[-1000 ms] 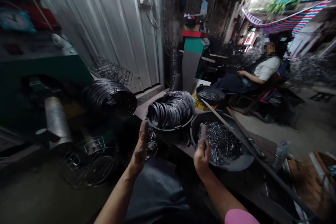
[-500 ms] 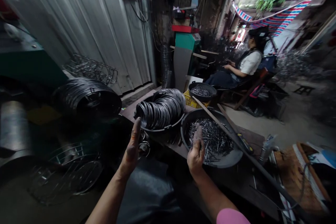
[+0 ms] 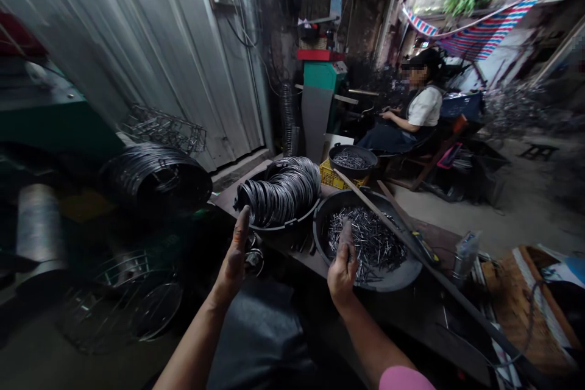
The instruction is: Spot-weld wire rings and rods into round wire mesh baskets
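Corrugated metal sheeting point(image 3: 183, 42) stands beyond the left hand point(image 3: 233, 263), outstretched and empty, near wire coils point(image 3: 292, 189). Right hand point(image 3: 342, 263), likewise empty, is before a basin point(image 3: 397, 282) of metal rods point(image 3: 379, 241). Hazard: knocking the overlying pole point(image 3: 381, 214) could spill them.

We can read no words, numbers or brands here. Any markings on the far machine's point(image 3: 316, 103) sloped panel point(image 3: 339, 66) — small and dim — stay illegible to us.
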